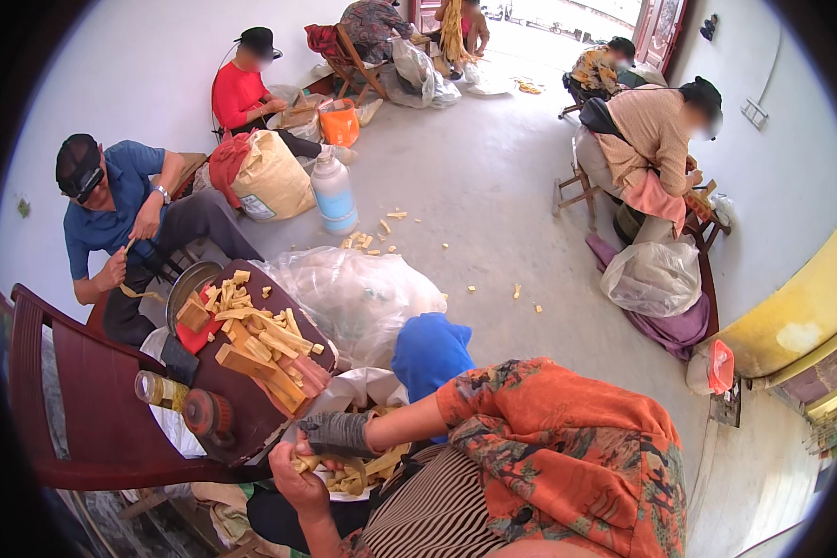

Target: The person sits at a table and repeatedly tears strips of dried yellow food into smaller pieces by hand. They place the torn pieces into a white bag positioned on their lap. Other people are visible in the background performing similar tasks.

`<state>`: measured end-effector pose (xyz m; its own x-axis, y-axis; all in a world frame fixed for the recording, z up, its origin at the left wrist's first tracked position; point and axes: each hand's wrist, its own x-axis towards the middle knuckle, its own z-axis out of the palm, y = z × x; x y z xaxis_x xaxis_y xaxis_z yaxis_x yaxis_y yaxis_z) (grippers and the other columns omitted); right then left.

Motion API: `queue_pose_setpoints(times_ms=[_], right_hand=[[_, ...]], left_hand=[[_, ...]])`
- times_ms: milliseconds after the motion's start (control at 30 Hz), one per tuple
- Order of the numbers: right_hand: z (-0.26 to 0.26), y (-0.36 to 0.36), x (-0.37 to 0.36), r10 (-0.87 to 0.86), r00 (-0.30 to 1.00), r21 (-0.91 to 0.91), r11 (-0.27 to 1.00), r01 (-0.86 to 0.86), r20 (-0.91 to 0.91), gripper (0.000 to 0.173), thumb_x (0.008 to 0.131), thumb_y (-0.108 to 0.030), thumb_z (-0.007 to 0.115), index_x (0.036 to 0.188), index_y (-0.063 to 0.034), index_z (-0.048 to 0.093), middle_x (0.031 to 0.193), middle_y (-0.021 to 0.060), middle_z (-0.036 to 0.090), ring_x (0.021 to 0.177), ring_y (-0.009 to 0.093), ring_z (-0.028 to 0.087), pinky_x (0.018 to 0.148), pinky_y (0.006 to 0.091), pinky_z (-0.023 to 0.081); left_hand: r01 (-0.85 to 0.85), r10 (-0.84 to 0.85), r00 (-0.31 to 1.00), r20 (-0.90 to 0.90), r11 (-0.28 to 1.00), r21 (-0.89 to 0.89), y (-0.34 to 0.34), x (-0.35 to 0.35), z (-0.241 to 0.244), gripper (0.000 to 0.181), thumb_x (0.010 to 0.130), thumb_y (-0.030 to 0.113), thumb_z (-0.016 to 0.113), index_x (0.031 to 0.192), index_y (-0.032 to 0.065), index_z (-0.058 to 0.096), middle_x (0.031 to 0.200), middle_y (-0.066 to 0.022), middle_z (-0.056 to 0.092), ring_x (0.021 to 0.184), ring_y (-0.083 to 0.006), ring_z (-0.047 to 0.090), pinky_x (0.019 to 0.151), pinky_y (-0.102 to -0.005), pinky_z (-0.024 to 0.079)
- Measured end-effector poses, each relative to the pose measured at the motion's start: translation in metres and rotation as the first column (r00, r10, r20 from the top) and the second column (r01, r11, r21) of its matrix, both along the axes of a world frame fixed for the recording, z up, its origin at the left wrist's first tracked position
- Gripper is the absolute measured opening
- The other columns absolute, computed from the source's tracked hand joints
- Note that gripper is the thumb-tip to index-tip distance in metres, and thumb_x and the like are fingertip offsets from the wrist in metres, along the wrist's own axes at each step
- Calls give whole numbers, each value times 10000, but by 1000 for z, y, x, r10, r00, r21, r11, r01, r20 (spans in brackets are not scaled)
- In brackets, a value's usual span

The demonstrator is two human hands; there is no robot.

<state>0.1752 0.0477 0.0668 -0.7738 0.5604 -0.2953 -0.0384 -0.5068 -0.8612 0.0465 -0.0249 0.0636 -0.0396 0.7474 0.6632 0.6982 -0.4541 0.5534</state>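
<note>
Low in the head view, my left hand is bare and closed around a pale yellow fibrous strip. My right hand, in a dark grey fingerless glove, grips the same piece close beside it; its fingertips are partly hidden. Beneath both hands, more yellow strips lie in a white-lined container at my lap. Ahead, a dark red board carries a heap of cut yellow pieces, a wooden block and a pink cloth. A blue cloth lies beyond my right forearm.
A lidded reddish pot and a glass jar stand by a dark red chair. Beyond the board are a metal basin, a large plastic bag and a thermos flask. Several people sit working around the room.
</note>
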Motion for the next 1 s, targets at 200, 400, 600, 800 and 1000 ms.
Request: queue_pose_setpoints(times_ms=[200,400,600,800,1000], right_hand=[[33,-6,13,-108,971,892,427,-148,213,275,786,-256,607,916,-35,507,792,174,551,801,332,576,702,363,458],[18,11,14,-149,972,961,236,-144,182,275,786,-256,614,908,-34,508,778,166,553,783,320,578,694,365,455],[0,27,7,-106,992,942,334,-35,74,271,795,-261,616,888,-29,509,754,154,553,747,299,575,679,362,451],[15,20,4,87,996,797,602,-50,-2,284,850,-289,584,813,-11,539,685,100,541,652,208,524,647,295,440],[26,24,9,-45,998,664,748,1,49,225,843,-268,592,920,-57,601,872,59,596,834,143,554,783,236,412]], left_hand=[[-27,108,928,356,974,-227,-2,-5,-8,159,883,136,476,960,-3,467,850,-90,522,756,-207,525,691,-327,438],[432,28,219,975,894,-122,6,7,1,122,914,131,477,960,18,492,860,-36,539,759,-106,522,707,-254,455],[245,28,616,787,943,-225,12,0,-4,91,906,54,461,983,12,485,874,-40,547,812,-96,535,729,-217,439],[125,47,767,639,967,-221,14,-12,2,65,899,58,488,905,2,521,819,-34,568,755,-83,529,722,-214,431],[-34,128,837,531,982,-185,11,8,18,113,884,72,533,901,-35,566,791,-23,564,743,-94,518,709,-236,424]])
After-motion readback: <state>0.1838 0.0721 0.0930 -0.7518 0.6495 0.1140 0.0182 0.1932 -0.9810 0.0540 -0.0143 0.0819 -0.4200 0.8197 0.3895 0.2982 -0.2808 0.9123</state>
